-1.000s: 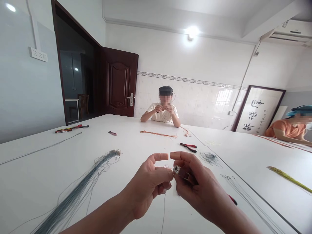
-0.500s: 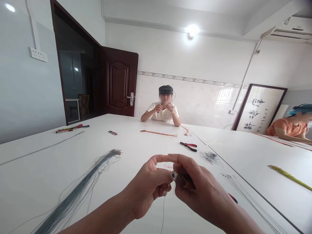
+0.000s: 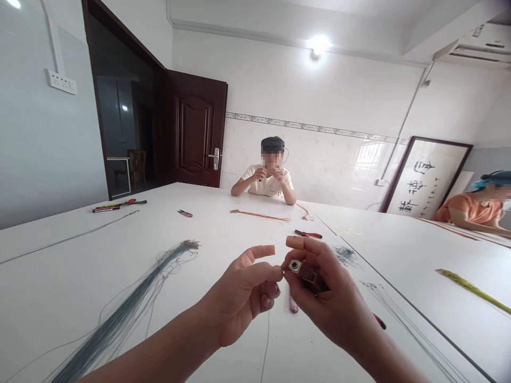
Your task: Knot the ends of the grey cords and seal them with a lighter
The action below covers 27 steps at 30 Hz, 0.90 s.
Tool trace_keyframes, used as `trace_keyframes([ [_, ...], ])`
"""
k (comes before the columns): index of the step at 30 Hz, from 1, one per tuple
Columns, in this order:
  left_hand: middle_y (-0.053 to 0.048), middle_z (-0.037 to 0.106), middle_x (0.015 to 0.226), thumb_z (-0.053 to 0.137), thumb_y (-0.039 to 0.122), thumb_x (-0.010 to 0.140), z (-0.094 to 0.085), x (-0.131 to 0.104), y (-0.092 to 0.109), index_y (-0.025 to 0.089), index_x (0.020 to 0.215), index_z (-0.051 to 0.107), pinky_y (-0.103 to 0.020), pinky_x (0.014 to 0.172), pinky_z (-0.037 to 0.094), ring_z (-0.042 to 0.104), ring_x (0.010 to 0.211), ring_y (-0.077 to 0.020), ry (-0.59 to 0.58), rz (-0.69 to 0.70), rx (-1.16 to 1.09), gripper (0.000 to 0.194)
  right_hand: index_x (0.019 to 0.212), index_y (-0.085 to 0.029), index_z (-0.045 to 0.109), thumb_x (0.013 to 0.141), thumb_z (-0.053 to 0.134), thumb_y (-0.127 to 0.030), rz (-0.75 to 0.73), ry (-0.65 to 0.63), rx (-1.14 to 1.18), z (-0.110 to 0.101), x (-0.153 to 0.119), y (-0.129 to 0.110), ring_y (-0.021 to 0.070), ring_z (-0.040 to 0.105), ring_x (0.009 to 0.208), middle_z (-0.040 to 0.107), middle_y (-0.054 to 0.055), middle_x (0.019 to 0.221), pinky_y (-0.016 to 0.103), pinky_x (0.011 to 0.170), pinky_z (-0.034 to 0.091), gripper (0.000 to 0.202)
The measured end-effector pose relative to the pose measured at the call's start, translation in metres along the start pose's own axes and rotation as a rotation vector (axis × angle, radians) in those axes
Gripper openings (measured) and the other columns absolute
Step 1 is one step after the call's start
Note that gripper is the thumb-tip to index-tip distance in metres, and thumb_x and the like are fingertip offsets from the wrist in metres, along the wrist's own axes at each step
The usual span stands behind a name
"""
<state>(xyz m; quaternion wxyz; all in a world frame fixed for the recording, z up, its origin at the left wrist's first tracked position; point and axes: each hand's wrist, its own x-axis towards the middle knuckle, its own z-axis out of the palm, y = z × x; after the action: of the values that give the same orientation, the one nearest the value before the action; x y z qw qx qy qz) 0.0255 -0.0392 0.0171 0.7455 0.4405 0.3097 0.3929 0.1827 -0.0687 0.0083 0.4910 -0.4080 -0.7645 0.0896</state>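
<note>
In the lower centre of the frame, the left hand [image 3: 245, 292] pinches thumb against curled finger, most likely on the end of a thin grey strand [image 3: 266, 340] that runs down below it to the bottom edge. The pinched end itself is too small to make out. Just beside it, the right hand [image 3: 331, 282] has its grip closed around a small dark brown tool [image 3: 307, 273], whose pale, round-holed end points toward the left thumb.

The chief risk is a slip: so fine a strand gives the fingers little to hold, and a slight tug could pull it free. With the two hands this close, a careless turn of the right wrist could knock the tool's end into the left thumb. The strand might also catch on the pink-handled tool [image 3: 294, 305] on the table [image 3: 223, 361], partly hidden beneath the right hand.
</note>
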Motion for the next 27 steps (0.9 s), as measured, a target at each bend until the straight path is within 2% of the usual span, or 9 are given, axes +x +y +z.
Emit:
trace_keyframes([
  [10, 0.006, 0.048, 0.057, 0.059, 0.013, 0.075, 0.002, 0.001, -0.003, 0.017, 0.127, 0.040, -0.021, 0.055, 0.033, 0.042, 0.051, -0.0061, -0.012, -0.008, 0.066, 0.056, 0.121, -0.035, 0.032, 0.068, 0.043, 0.003, -0.052, 0.038, -0.040, 0.005, -0.003, 0.000, 0.0059, 0.045, 0.051, 0.058, -0.007, 0.079, 0.015, 0.048, 0.043, 0.066],
  [14, 0.003, 0.052, 0.065, 0.060, 0.011, 0.075, 0.000, 0.001, -0.007, 0.017, 0.127, 0.040, -0.022, 0.057, 0.034, 0.042, 0.055, -0.0062, -0.025, -0.014, 0.041, 0.057, 0.121, -0.036, 0.032, 0.066, 0.042, 0.004, -0.044, 0.029, -0.025, 0.007, -0.004, -0.001, 0.0061, 0.045, 0.052, 0.058, -0.008, 0.077, 0.015, 0.047, 0.041, 0.068],
  [17, 0.001, 0.053, 0.069, 0.059, 0.011, 0.075, -0.001, 0.002, -0.007, 0.017, 0.126, 0.043, -0.021, 0.057, 0.034, 0.043, 0.056, -0.0058, -0.040, -0.025, 0.034, 0.053, 0.120, -0.036, 0.032, 0.068, 0.042, 0.002, -0.026, 0.021, 0.000, 0.007, -0.003, 0.000, 0.0064, 0.045, 0.051, 0.057, -0.008, 0.077, 0.015, 0.047, 0.041, 0.065],
  [22, 0.004, 0.050, 0.068, 0.059, 0.010, 0.076, 0.002, 0.000, -0.002, 0.017, 0.122, 0.044, -0.020, 0.055, 0.035, 0.045, 0.056, -0.0057, 0.004, -0.053, -0.098, 0.048, 0.114, -0.033, 0.039, 0.077, 0.044, -0.007, 0.093, 0.032, 0.050, 0.005, 0.002, 0.002, 0.0080, 0.047, 0.052, 0.054, -0.007, 0.074, 0.019, 0.049, 0.044, 0.046],
  [25, 0.004, 0.051, 0.068, 0.057, 0.009, 0.077, 0.002, -0.002, 0.002, 0.018, 0.119, 0.044, -0.020, 0.053, 0.034, 0.045, 0.055, -0.0057, 0.023, -0.044, -0.160, 0.045, 0.110, -0.028, 0.045, 0.081, 0.048, -0.019, 0.254, 0.064, -0.024, 0.004, 0.007, 0.005, 0.0104, 0.045, 0.054, 0.049, -0.006, 0.070, 0.022, 0.051, 0.041, 0.031],
  [27, 0.004, 0.051, 0.068, 0.057, 0.008, 0.077, 0.002, -0.003, 0.004, 0.018, 0.116, 0.046, -0.020, 0.052, 0.033, 0.046, 0.055, -0.0056, 0.021, -0.040, -0.190, 0.042, 0.107, -0.025, 0.046, 0.084, 0.047, -0.026, 0.388, -0.010, -0.053, 0.005, 0.010, 0.011, 0.0118, 0.042, 0.053, 0.043, -0.007, 0.063, 0.022, 0.048, 0.038, 0.024],
])
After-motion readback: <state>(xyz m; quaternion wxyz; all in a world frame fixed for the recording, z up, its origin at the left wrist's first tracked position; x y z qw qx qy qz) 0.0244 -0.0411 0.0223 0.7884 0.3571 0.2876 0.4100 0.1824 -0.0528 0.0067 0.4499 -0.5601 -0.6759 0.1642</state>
